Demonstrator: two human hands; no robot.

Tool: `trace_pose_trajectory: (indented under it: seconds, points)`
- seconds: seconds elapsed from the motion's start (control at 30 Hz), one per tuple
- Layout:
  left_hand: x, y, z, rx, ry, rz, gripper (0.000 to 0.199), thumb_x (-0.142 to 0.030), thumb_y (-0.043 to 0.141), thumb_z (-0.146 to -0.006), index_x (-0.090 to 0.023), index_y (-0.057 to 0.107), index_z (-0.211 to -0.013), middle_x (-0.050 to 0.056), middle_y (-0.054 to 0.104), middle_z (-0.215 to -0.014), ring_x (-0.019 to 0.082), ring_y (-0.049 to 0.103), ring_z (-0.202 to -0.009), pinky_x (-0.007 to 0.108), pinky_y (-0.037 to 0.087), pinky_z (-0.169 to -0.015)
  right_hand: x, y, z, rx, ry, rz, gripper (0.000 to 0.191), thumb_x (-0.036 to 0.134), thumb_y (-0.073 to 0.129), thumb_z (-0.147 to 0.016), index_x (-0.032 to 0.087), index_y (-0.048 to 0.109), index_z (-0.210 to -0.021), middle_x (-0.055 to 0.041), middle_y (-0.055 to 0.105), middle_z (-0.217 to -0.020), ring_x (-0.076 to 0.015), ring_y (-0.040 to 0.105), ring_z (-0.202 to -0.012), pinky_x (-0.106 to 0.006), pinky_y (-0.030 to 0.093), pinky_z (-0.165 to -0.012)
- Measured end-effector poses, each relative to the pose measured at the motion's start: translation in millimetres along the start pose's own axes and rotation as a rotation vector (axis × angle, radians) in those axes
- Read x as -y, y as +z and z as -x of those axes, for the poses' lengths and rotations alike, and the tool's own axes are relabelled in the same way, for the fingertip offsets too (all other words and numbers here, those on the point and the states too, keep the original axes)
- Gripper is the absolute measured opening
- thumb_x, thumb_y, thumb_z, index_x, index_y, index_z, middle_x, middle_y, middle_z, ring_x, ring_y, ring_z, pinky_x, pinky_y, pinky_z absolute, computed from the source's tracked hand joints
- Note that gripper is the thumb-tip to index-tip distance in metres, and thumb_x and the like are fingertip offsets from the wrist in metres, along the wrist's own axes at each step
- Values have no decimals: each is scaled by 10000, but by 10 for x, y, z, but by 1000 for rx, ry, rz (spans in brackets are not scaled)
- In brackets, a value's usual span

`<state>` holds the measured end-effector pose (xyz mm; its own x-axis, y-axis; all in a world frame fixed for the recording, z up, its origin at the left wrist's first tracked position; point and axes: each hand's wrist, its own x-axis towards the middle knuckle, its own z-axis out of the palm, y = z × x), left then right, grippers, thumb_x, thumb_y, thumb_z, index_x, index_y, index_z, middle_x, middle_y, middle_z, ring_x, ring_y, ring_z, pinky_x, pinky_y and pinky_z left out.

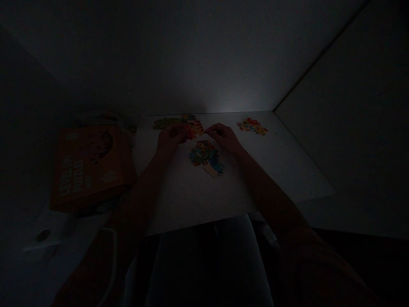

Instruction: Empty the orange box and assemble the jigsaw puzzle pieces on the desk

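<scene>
Left hand (172,135): fingers bent inward, their tips at a flat red, orange and yellow cardboard jigsaw section (196,128); too dark to tell whether I pinch it or just press on it. My right hand (225,135) is palm down, thumb and forefinger close together at that section's right edge; can't tell if a piece sits between the tips. So the section lies between my two hands, near the back edge of a white rectangular tabletop (287,157).

Directly left of it, partly behind my left hand, is a green stretch of cardboard jigsaw (162,123). Nearer to me, below the gap between my hands, is a loose heap of mixed-colour cardboard pieces (203,153), overlapping, with a pale beige piece (211,171) at its near side. Well apart, to the right of my right hand, is a smaller pile of red, yellow and whitish cardboard pieces (252,126).

On the left, beside the tabletop, is an orange cardboard box (92,164), tilted, white lettering "LEVEL UP! PUZZLES". A thin pale cord (114,256) runs along my left forearm. My trousered legs (207,264) are below the near edge. Plain pale wall (198,55) behind. Lighting very dim.
</scene>
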<state>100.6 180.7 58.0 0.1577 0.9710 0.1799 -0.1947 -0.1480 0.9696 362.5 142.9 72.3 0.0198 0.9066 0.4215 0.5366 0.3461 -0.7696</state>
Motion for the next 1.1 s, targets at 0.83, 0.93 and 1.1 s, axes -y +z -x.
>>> trace_pose_trajectory:
  seconds: [0.83, 0.93, 1.1]
  points:
    - [125, -114, 91, -38, 187, -1115, 705, -438, 740, -1066, -239, 646, -1735, 165, 549, -1876, 457, 477, -1754, 709, 406, -1437, -270, -22, -6, 23, -80, 321, 250, 449, 724, -1047, 250, 817, -1170, -97, 800, -1116, -240, 662, -857, -437, 573, -916]
    - [110, -92, 126, -12, 166, -1150, 719, -467, 682, -1098, -227, 606, -1771, 159, 492, -1917, 434, 417, -1801, 680, 377, -1464, -283, -23, 19, 24, -86, 305, 307, 465, 749, -1043, 249, 815, -1252, -115, 801, -1181, -263, 704, -930, -456, 608, -942]
    - [77, -62, 125, -62, 135, -1082, 723, -454, 613, -1135, -137, 566, -1783, 198, 496, -1906, 415, 425, -1798, 648, 382, -1471, -282, 42, -196, 59, -77, 319, 509, 559, 821, -996, 261, 803, -1408, -171, 795, -1428, -350, 764, -1185, -567, 653, -1074]
